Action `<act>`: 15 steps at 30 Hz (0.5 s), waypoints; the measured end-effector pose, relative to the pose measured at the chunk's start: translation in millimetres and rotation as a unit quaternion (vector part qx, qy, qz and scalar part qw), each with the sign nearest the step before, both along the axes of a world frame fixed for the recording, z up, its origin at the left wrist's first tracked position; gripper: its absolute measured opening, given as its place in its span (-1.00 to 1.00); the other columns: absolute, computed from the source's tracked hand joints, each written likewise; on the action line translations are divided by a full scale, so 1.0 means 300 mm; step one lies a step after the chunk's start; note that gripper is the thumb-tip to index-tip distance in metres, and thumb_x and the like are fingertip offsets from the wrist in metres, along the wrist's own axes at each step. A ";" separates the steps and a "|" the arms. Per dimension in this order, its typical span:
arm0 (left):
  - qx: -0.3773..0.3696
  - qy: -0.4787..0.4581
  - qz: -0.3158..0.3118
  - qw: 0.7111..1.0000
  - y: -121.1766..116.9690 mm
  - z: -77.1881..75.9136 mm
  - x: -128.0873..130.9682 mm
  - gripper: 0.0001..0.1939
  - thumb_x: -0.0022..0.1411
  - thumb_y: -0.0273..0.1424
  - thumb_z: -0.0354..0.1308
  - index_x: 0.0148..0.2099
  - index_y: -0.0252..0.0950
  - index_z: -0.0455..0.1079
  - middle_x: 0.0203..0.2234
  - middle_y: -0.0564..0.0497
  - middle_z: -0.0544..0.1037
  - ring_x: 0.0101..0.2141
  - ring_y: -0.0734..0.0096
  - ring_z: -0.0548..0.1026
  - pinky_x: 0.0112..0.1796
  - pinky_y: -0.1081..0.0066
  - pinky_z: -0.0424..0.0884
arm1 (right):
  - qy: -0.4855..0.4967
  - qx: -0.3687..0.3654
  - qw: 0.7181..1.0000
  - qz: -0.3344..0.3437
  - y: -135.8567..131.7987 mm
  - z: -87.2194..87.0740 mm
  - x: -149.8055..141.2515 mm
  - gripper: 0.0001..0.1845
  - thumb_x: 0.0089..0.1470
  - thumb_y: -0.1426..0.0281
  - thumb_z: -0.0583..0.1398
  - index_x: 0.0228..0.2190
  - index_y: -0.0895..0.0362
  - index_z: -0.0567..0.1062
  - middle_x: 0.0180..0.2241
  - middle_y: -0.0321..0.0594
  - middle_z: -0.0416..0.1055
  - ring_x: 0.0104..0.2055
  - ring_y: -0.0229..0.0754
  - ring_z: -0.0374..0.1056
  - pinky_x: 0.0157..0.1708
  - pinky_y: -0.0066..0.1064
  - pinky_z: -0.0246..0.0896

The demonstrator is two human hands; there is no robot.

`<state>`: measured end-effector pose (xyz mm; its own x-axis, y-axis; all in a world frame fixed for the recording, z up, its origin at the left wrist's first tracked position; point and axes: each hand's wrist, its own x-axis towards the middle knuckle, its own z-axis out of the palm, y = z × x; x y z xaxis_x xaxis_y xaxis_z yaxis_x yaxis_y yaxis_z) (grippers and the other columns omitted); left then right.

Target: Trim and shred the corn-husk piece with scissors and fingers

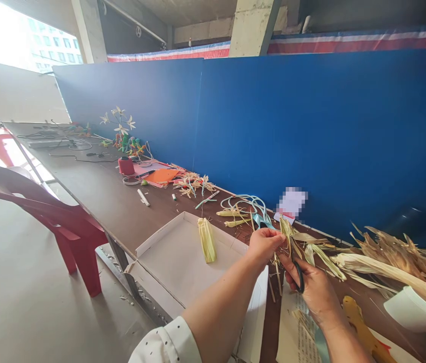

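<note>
Fingers pinched together, my left hand (266, 246) grips a strip of dried corn husk (287, 231) above the table. Just to its right, my right hand (313, 288) is closed around scissors (299, 278) with a black handle loop. The scissor blades are close to the husk; whether they touch it I cannot make out. A folded piece of pale yellow-green husk (207, 241) lies on a white open box (175, 248) left of my hands. Behind my left hand are two small husk bundles (233, 218) and coiled light-blue cord (250, 202).
A heap of dry husks (398, 249) and a white bowl (411, 310) lie to the right. Husk flowers (197, 185), orange paper (162, 176) and a red tape measure-like object (125, 166) are farther left. A blue partition (311, 126) backs the table; a red chair (72, 232) stands at left.
</note>
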<state>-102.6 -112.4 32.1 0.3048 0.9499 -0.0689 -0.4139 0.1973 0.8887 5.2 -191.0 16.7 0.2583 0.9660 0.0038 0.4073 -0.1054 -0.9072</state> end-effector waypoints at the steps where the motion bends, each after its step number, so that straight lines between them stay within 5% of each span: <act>1: -0.002 -0.002 -0.002 1.000 -0.002 0.002 0.000 -0.88 -0.04 -0.46 0.22 -0.54 -0.36 0.35 -0.64 0.10 0.37 -0.61 0.65 0.22 -0.54 0.55 0.13 | 0.013 0.003 1.000 -0.006 0.001 -0.004 0.001 -0.66 -0.13 0.06 0.25 -0.56 0.09 0.45 -0.67 -0.36 0.26 -0.59 -0.27 0.11 -0.58 -0.44 0.01; 11: 0.003 -0.003 0.034 0.999 0.038 -0.045 0.016 -0.82 -0.09 -0.36 0.29 -0.50 -0.36 0.38 -0.66 0.11 0.33 -0.62 0.65 0.19 -0.55 0.54 0.12 | 0.085 -0.007 0.996 -0.012 0.002 -0.015 0.018 -0.78 -0.13 0.16 0.29 -0.47 0.03 0.52 -0.53 -0.35 0.44 -0.52 -0.24 0.22 -0.49 -0.41 0.10; 15: 0.017 0.015 0.059 0.998 0.062 -0.066 0.022 -0.77 -0.09 -0.30 0.31 -0.48 -0.36 0.39 -0.68 0.11 0.33 -0.62 0.63 0.18 -0.55 0.54 0.12 | 0.097 0.005 0.993 -0.065 0.008 -0.025 0.022 -0.72 -0.19 0.13 0.32 -0.40 0.00 0.56 -0.50 -0.30 0.49 -0.46 -0.14 0.32 -0.50 -0.36 0.15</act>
<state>-95.9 -93.7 12.2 0.1899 0.9808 -0.0438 -0.4059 0.1191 0.9061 11.9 -188.6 9.2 0.3777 0.9246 -0.0490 0.2091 -0.1367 -0.9683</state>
